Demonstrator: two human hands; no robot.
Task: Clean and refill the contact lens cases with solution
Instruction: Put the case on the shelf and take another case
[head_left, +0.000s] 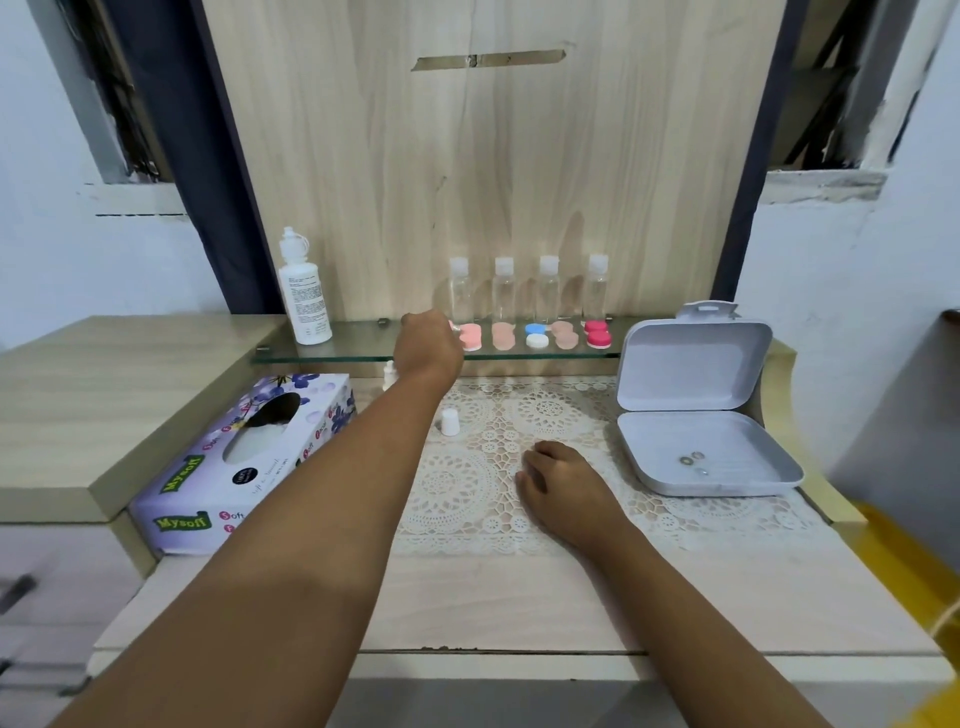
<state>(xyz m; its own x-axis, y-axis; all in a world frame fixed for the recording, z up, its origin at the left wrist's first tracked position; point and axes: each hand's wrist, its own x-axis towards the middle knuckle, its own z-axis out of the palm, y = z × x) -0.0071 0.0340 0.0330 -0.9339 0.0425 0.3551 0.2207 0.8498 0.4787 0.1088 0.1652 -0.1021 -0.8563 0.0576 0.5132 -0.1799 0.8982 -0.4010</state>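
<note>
Contact lens cases (536, 341), round plastic pairs in pink, peach, blue-white and red, sit in a row on the glass shelf (363, 339). Left hand (428, 345) reaches the pink case (471, 335), fingers hidden, grip unclear. Right hand (558, 478) rests loosely curled, holding nothing, on the lace mat (457, 488)

You see a glossy clear glass shelf (363, 353), a matt pale wood-grain counter (519, 597), and an openwork white lace mat (467, 488).

free: lace mat (467, 483) | blocked: tissue box (234, 467) left — white box (696, 374) right — lens cases (536, 341) behind
</note>
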